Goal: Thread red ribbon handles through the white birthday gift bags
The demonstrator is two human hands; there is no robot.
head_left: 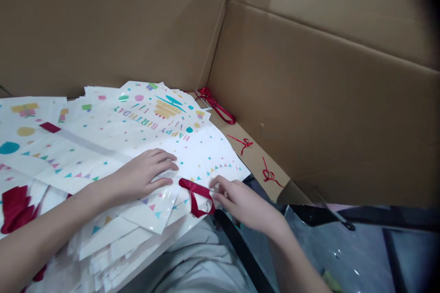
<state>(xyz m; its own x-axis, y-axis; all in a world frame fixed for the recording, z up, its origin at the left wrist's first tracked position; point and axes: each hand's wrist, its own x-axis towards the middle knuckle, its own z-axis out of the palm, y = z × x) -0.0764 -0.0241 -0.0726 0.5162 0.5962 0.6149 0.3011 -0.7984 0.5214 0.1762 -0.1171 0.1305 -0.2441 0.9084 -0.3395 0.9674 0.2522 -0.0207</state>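
Right hand [245, 206], fingers pinched, grips the edge of a red ribbon loop [192, 187] atop a stack of white "Happy Birthday" gift bags [161, 123], left hand [144, 175] spread open and flat on the plastic. Loose red ribbons [242, 143] lie on a cardboard flap [256, 160] beside the stack, below a box wall [309, 100].

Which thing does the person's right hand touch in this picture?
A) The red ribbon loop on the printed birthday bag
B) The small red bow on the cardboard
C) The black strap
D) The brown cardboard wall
A. The right hand pinches the red ribbon loop with its fingers, at the edge of the white "Happy Birthday" bag.
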